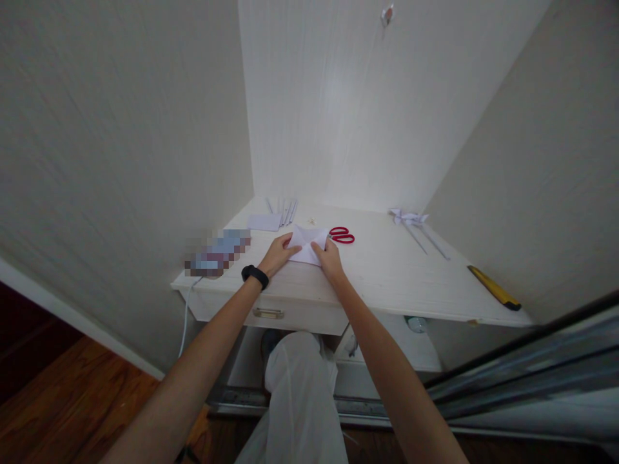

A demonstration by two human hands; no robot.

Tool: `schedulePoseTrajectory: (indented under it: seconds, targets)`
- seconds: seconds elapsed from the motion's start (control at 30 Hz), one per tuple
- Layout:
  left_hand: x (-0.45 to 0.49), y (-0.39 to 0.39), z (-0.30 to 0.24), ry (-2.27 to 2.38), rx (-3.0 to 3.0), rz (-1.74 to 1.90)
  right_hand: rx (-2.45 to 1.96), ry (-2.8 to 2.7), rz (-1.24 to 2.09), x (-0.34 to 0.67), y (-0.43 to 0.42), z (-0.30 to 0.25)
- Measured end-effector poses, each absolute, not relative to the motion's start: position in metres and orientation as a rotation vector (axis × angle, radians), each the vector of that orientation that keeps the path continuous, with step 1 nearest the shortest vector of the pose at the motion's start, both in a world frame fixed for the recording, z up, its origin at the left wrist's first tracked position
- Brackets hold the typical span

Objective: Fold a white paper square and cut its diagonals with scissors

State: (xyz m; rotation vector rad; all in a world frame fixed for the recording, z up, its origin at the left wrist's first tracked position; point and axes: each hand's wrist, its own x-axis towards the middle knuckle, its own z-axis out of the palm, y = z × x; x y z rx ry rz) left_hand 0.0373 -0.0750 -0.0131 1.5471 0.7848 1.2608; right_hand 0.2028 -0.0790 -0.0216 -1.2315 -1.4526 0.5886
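A white sheet of paper (307, 240) with crease lines or slits running toward its middle is held just over the front of the white desk (387, 277). My left hand (280, 252), with a black band on its wrist, grips the paper's left side, thumb on top. Around the right side closes my right hand (329, 255), its thumb pressing near the middle. Red-handled scissors (342, 236) lie just behind my right hand, their blades hidden by the hand and paper. Small scraps (312, 221) rest behind the paper.
At the back left are a stack of white paper (264, 222) and several thin rolled sticks (289, 211). Paper pinwheels (409, 217) on sticks lie back right. A yellow cutter (493, 288) sits at the right edge. A blurred-out device (220, 251) with a white cable is at left.
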Motion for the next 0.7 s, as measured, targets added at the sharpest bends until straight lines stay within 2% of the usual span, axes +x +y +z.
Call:
schedulePoseTrajectory:
  seconds: [0.7]
  targets:
    - [0.0396, -0.0781, -0.0090, 0.781, 1.492, 1.223, -1.214, -1.454, 0.604, 0.2034, -0.0731, -0.0270]
